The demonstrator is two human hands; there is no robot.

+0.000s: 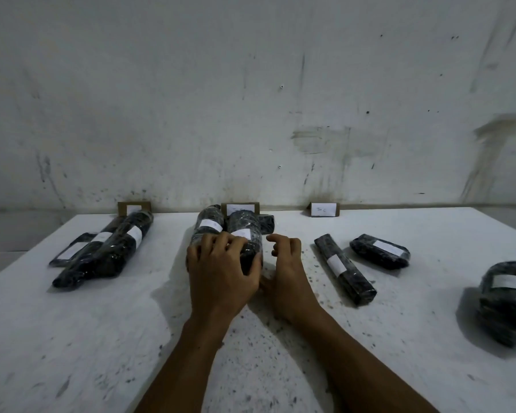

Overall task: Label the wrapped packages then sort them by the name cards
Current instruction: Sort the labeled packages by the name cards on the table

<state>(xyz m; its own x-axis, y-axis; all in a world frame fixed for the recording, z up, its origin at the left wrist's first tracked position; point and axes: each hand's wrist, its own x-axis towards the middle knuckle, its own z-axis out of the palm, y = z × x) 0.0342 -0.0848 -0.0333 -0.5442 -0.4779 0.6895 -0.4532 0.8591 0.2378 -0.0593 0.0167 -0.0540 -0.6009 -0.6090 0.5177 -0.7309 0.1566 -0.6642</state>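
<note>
Three brown name cards with white labels lean on the wall: left card [134,208], middle card [240,209], right card [323,210]. In front of the middle card lie black wrapped packages with white labels: one package [210,223] on the left, a second package [248,229] beside it and a small package [267,223] behind. My left hand [221,272] lies over the near ends of the first two, with fingers and thumb curled round the second package. Just right of that package, my right hand [286,263] hangs with loosely curled fingers and holds nothing.
A few long labelled packages [116,248] lie below the left card. On the right of the white table [102,323] lie a long package [344,269], a shorter package [380,251] and a big round package [507,302] near the right edge. The wall stands directly behind.
</note>
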